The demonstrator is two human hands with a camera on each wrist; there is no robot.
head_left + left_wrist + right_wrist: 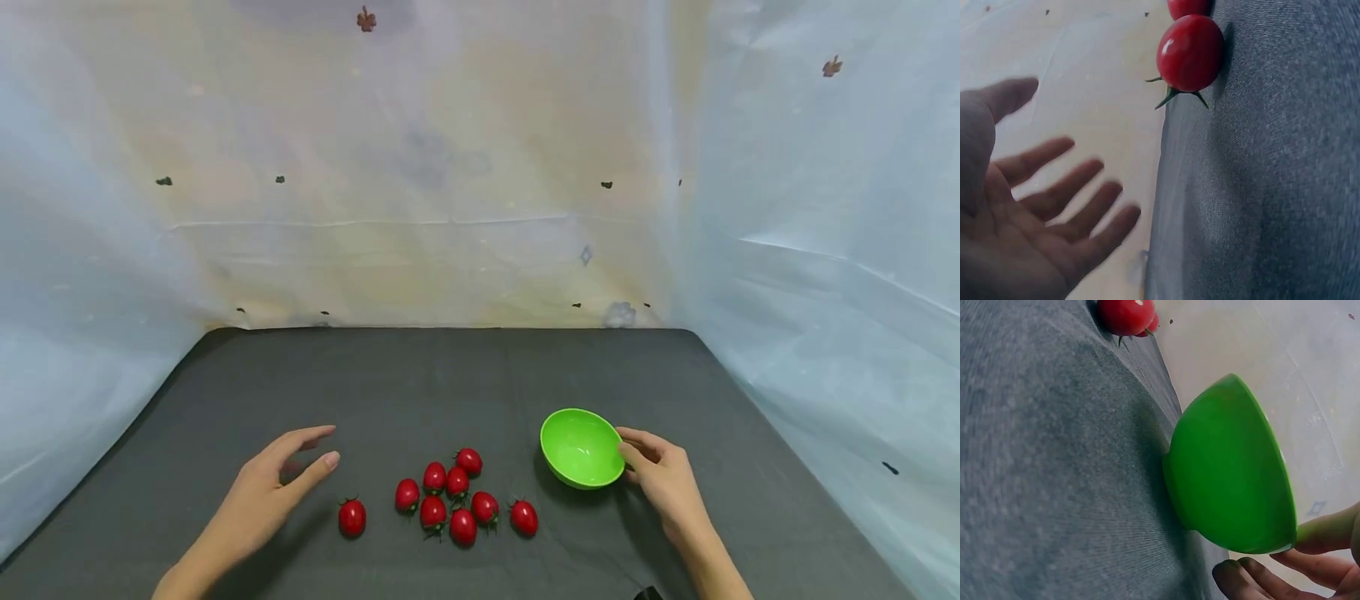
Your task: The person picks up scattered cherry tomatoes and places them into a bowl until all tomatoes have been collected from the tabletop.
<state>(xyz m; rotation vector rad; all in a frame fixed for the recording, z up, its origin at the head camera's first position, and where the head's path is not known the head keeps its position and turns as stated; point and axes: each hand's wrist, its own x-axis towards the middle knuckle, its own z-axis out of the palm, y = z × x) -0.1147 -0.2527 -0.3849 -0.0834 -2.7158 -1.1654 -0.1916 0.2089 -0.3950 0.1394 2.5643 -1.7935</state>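
My right hand [662,482] pinches the right rim of a bright green bowl [579,448], thumb at the rim and fingers under it. In the right wrist view the green bowl's outer wall and base show close over the dark cloth, with the fingertips [1235,578] beyond its rim. My left hand [262,487] hovers over the left of the table with nothing in it, fingers apart. Just to its right lies a single red cherry tomato [352,517] with a green stem. Several more cherry tomatoes [432,512] are grouped mid-table, and another tomato [523,517] sits nearer the bowl.
A dark grey cloth [375,375] covers the table. Pale, patterned sheeting [450,167] hangs behind it and along both sides. A small black object [648,593] shows at the front edge near my right forearm.
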